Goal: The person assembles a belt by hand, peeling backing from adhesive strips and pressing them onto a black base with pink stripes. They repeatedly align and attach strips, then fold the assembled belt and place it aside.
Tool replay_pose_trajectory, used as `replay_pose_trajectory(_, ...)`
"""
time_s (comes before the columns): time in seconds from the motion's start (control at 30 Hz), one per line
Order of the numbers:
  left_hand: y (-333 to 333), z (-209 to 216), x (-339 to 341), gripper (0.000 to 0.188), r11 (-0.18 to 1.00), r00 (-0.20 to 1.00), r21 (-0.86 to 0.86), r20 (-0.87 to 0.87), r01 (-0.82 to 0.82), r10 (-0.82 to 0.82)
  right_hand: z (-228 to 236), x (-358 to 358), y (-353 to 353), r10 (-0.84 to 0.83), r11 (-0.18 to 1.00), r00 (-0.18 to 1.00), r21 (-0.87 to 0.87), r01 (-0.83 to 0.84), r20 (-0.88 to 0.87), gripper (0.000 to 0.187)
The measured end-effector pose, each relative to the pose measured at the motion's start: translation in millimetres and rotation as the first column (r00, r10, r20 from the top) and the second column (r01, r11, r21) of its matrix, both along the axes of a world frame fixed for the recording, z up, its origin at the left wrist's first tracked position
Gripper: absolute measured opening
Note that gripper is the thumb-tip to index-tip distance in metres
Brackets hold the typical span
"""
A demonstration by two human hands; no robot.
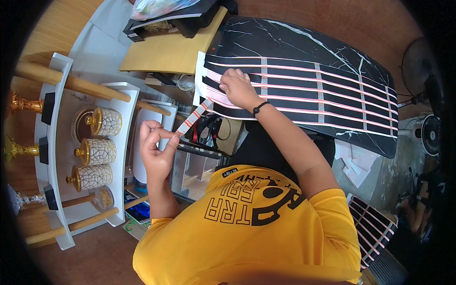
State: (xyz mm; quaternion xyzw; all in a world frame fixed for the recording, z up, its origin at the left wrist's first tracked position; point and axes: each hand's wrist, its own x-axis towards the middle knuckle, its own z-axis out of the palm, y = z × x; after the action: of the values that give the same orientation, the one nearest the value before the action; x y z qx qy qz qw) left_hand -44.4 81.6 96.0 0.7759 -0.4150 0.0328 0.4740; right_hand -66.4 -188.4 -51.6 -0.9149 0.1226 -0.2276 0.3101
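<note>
Between the thumb and forefinger of my left hand point(159, 147) is a narrow whitish paper strip point(192, 120) with orange cross bands. It slants up to the white border at the left end of a black sheet point(294, 90). Long pink-and-white strips run lengthwise over this sheet, crossed by greyish bands. My right hand point(238, 89), with a dark bracelet at the wrist, rests on the sheet's left part, over a pink panel point(218, 97). Its fingers are bent and close together; what lies under the fingertips is hidden.
Under the sheet is a black marble-patterned table point(304, 40). A wooden cabinet point(175, 47) stands beyond its left end. At left, a white shelf point(121, 156) holds gold-lidded jars point(99, 151). A second striped sheet point(373, 228) and paper scraps point(358, 164) lie lower right, near a fan point(430, 135).
</note>
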Motion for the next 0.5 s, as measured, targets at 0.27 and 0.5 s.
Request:
replay_pose_trajectory(0.27,-7.2,-24.7,23.3,0.01,0.977,0.978,0.054,0.047,-0.204,0.202,17.4,-19.8,10.1,0.118,0.991,0.988,0.056,-0.124,0.103,0.021)
replay_pose_trajectory(0.5,-1.3,-22.5,23.9,0.012,0.986,0.989,0.082,-0.012,-0.143,0.145,9.6,-29.3,32.3,0.102,0.994,0.992,-0.054,-0.098,0.071,0.027)
